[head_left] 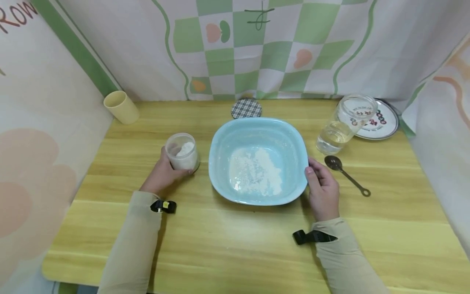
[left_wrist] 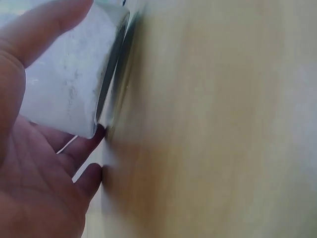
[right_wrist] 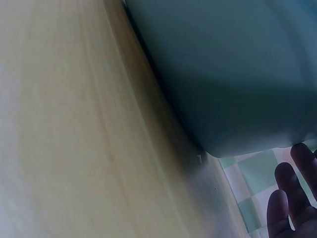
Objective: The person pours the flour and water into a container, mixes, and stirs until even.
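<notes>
At far L, a pale yellow cup [head_left: 121,107] stands on the wooden bench [head_left: 235,245], betw. 9 and 10 o'clock as counted from the blue basin [head_left: 253,134], where 12 is the far side. Next, at approx. 9 o'clock of the basin and near it, is a clear jar [head_left: 181,163], partly filled w/ white powder [head_left: 185,149]. The left grip [head_left: 161,173] holds this jar: the thumb lies on its near side, approx. 5 o'clock, & the fingers go round the other side. Whether the jar's base is touching the bench, I cannot tell. A round coaster [head_left: 246,108] w/ checked pattern lies just beyond the basin, approx. 12 o'clock. The basin is upright, in the middle; more powder [head_left: 261,171] is spread thinly over its bottom. The right grip [head_left: 323,190] pinches the basin at approx. 3 o'clock, thumb on the rim & fingers under the outer side. Then, betw. 2 and 3 o'clock, stands a glass vessel [head_left: 345,122] w/ some clear liquid [head_left: 332,141]. A dark spoon [head_left: 346,173] lies at approx. 3 o'clock, bowl toward 10, handle end toward 4. At far R, a white plate [head_left: 383,126] w/ dark edge is partly behind the glass vessel.
</notes>
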Demonstrator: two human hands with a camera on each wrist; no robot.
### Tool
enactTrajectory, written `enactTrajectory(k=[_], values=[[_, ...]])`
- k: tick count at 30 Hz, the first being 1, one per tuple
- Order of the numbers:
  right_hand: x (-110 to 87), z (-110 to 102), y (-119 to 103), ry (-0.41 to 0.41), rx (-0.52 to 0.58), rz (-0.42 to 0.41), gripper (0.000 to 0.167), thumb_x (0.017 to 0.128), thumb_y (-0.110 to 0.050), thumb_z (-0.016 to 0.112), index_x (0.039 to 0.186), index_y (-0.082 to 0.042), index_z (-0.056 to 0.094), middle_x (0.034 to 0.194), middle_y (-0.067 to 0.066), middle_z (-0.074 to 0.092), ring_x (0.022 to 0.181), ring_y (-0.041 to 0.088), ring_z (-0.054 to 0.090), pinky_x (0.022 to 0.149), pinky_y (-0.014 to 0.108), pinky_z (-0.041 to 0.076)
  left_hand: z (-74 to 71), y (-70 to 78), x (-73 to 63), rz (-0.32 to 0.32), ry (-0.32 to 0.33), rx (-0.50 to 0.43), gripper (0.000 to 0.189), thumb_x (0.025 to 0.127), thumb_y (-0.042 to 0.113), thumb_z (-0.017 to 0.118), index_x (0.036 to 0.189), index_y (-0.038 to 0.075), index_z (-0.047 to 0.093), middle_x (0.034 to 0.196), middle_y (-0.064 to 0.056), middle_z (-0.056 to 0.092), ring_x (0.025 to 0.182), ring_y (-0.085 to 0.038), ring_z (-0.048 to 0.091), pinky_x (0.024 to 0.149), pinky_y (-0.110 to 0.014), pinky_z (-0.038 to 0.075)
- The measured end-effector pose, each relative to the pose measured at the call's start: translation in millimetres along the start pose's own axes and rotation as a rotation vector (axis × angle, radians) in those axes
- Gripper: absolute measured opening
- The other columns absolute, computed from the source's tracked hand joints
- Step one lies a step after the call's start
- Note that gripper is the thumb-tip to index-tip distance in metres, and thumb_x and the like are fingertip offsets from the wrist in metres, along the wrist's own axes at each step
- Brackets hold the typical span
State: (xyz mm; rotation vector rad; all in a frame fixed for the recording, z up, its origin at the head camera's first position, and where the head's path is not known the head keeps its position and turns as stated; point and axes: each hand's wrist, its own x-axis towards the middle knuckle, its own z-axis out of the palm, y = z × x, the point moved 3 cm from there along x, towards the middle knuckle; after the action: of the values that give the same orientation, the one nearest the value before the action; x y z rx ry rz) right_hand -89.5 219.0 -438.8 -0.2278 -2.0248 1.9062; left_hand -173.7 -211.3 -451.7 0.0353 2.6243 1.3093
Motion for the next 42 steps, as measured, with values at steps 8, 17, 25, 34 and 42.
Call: enactTrajectory(k=[8, 17, 25, 34, 42], values=[[-1.7, 1, 4, 0.004, -0.017, 0.025, 0.036, 0.102, -0.018, 0.059, 0.133, 0.000, 0.062, 0.116, -0.002, 0.069, 0.105, 0.013, 0.064, 0.089, 0.017, 0.052, -1.3, -8.3, 4.7, -0.050, 0.105, -0.036, 0.112, 0.078, 0.040, 0.086, 0.159, 0.014, 0.014, 0.153, -0.021, 0.040, 0.140, -0.039, 0.037, 0.116, -0.058, 0.027], [-4.0, 1, 6, 0.002, -0.028, 0.043, 0.038, 0.102, -0.021, 0.059, 0.133, 0.000, 0.061, 0.116, -0.003, 0.068, 0.106, 0.012, 0.063, 0.089, 0.016, 0.052, 1.0, -7.3, -8.3, -0.074, 0.112, -0.096, 0.101, 0.083, 0.027, 0.082, 0.158, 0.007, 0.017, 0.156, -0.021, 0.036, 0.144, -0.039, 0.033, 0.117, -0.060, 0.023], [-0.8, 1, 6, 0.011, -0.042, 0.033, 0.035, 0.102, -0.021, 0.059, 0.131, -0.002, 0.063, 0.113, -0.002, 0.069, 0.102, 0.014, 0.064, 0.086, 0.017, 0.053, 2.6, -6.4, -25.7, -0.084, 0.171, -0.195, 0.086, 0.094, 0.027, 0.071, 0.157, 0.004, 0.018, 0.157, -0.020, 0.033, 0.145, -0.037, 0.030, 0.120, -0.053, 0.023], [4.5, -4, 4, 0.021, 0.008, -0.001, 0.032, 0.102, -0.016, 0.059, 0.126, 0.002, 0.066, 0.111, -0.006, 0.071, 0.101, 0.011, 0.065, 0.086, 0.017, 0.052, 14.6, 3.7, -42.9, -0.088, 0.379, -0.483, 0.043, 0.099, 0.013, 0.061, 0.133, -0.005, 0.042, 0.119, -0.013, 0.054, 0.104, -0.020, 0.053, 0.092, -0.028, 0.046], [7.3, -7, 2, 0.030, 0.012, -0.022, 0.029, 0.101, -0.016, 0.060, 0.123, 0.002, 0.067, 0.114, -0.003, 0.071, 0.097, 0.011, 0.065, 0.085, 0.018, 0.051, 26.1, 13.0, -48.6, 0.041, 0.276, -0.606, 0.024, 0.103, 0.011, 0.054, 0.121, -0.005, 0.052, 0.109, -0.024, 0.061, 0.096, -0.031, 0.062, 0.088, -0.035, 0.055]])
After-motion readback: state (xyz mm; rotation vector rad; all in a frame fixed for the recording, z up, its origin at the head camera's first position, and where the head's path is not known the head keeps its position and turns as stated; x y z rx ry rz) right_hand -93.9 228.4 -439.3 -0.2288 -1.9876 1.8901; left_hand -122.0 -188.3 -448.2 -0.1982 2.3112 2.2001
